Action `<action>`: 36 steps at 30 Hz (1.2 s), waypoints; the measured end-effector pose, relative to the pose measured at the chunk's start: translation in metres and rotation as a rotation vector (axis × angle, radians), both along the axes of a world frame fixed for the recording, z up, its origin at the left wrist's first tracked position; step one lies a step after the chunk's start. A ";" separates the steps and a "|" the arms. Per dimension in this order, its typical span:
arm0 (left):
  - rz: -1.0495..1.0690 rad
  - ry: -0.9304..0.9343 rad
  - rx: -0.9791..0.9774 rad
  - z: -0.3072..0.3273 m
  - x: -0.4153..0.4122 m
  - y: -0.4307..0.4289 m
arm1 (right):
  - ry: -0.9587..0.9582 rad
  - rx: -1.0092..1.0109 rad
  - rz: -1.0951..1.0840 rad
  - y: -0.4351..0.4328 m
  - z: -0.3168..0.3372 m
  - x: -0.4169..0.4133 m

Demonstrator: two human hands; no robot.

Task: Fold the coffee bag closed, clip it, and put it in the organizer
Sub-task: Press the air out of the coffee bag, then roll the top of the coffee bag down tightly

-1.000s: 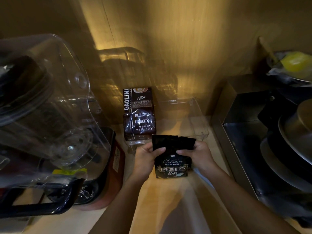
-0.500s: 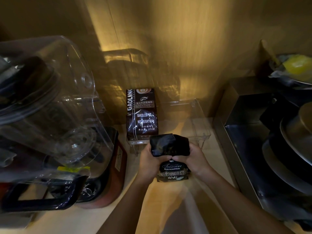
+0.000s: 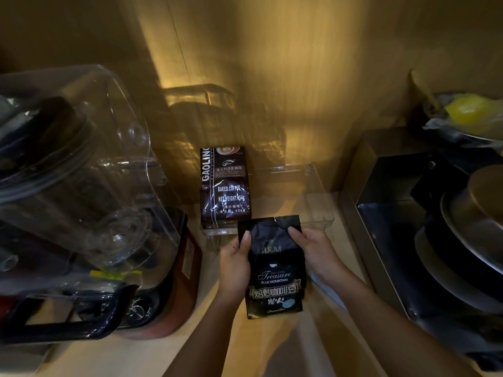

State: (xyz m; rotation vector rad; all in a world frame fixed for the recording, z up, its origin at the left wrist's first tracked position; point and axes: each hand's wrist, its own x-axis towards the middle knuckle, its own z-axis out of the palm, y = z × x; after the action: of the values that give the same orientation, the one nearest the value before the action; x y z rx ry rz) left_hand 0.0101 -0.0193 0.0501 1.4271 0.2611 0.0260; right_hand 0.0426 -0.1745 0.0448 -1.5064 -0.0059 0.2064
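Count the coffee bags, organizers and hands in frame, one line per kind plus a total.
Coffee bags: 2, the black bag held in both hands and the brown bag standing in the organizer
Clear organizers: 1
Hands: 2, left and right
Total: 5

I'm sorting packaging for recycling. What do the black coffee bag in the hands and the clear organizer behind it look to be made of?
The black coffee bag looks like thin foil-laminate or plastic film with a dull sheen: its top is creased and crumpled. The clear organizer looks like rigid glossy transparent plastic, perhaps acrylic: straight walls, bright edge glints, counter visible through it.
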 end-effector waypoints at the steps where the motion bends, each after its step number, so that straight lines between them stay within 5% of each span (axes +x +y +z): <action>1: 0.010 0.026 -0.022 0.001 -0.001 -0.001 | -0.002 0.012 -0.005 0.000 -0.002 -0.001; 15: 0.082 0.165 -0.041 0.002 -0.012 0.015 | 0.108 0.092 -0.064 -0.002 -0.011 -0.009; 21: -0.030 0.182 -0.030 0.000 -0.017 0.009 | 0.149 0.079 0.130 -0.004 -0.011 -0.018; 36: 0.209 0.411 -0.180 0.002 -0.003 0.007 | 0.063 0.179 -0.077 0.005 -0.012 -0.027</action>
State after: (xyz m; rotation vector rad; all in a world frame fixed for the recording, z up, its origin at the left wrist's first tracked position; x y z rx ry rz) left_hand 0.0067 -0.0120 0.0518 1.2115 0.7329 -0.1183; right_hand 0.0155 -0.1700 0.0330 -1.3185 0.0817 0.1862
